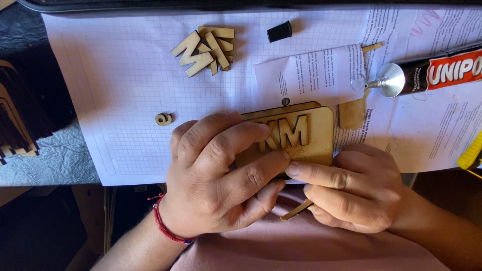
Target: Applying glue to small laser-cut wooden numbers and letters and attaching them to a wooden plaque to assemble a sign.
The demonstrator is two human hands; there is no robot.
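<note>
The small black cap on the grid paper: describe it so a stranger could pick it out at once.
Start from the large white sheet of grid paper covering the table and look along its top edge. To the right of the heap of pale wooden cut-out letters lies the small black cylindrical cap, alone on its side. It is the only dark, round-bodied piece there; everything near it is flat, light wood or paper.

A rounded wooden plaque lies flat at the table edge, raised wooden letters on its face. A thin wooden stick slants just below it.
</note>
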